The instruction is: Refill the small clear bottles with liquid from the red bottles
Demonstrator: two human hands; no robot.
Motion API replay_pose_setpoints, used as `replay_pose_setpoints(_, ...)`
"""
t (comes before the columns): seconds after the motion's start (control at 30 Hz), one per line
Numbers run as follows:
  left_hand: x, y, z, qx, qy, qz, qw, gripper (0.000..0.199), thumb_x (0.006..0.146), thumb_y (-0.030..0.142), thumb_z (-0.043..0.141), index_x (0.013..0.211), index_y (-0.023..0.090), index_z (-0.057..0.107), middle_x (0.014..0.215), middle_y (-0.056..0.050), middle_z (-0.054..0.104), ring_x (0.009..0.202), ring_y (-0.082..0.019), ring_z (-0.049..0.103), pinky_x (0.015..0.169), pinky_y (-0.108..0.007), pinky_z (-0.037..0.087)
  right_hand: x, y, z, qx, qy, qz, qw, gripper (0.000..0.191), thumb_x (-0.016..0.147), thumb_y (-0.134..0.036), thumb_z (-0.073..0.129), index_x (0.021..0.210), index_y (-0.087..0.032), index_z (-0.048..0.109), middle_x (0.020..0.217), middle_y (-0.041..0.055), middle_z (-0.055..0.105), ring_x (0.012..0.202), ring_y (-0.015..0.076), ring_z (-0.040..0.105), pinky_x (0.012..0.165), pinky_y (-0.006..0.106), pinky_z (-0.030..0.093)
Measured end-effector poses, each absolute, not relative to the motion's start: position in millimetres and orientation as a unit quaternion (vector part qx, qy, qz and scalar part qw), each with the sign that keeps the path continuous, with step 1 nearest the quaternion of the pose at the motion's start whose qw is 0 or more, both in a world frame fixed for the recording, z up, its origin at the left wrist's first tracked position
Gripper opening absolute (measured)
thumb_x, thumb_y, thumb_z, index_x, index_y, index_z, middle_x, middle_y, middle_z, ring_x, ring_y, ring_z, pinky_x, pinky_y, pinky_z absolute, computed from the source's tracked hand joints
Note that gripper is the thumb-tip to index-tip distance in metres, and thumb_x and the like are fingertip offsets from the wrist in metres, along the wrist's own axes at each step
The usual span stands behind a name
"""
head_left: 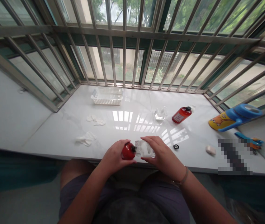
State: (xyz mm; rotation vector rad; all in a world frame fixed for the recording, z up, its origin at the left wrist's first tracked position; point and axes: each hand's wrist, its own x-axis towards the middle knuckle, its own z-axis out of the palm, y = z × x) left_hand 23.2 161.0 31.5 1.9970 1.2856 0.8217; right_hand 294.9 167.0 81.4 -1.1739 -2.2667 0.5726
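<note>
My left hand [115, 157] is wrapped round a red bottle [128, 151], tilted so that its dark, open-looking neck points right. Its neck is at the mouth of a clear glass container [145, 148], which my right hand [161, 154] holds from the right side, fingers above and thumb below. The glass lies tilted toward the red bottle; whether the two touch cannot be made out. A small black ring-shaped cap [176, 147] rests on the white surface to the right of my right hand.
On the white ledge [64, 137] are a white basket [107, 97], crumpled tissues [87, 138], a clear glass piece [160, 114], another red bottle [181, 115], a blue-yellow flask [232, 118], a pale soap-like block [210, 150] and blue-orange tools [251, 141]. Metal bars stand behind.
</note>
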Motion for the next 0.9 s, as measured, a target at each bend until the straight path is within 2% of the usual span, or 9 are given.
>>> replay_pose_setpoints(0.9,24.1,161.0,33.2,0.73,0.489,0.319,0.355,0.085,0.07,0.044,0.102,0.141,0.027,0.058,0.137,-0.01,0.071,0.127,-0.033,0.069,0.113,-0.049,0.056,291.1,173.2,98.9,-0.422,-0.862,0.178,0.218,0.088,0.081,-0.015,0.093,0.156,-0.03,0.051,0.14,0.0117,0.067,0.13,0.0343,0.063,0.11,0.056,0.061)
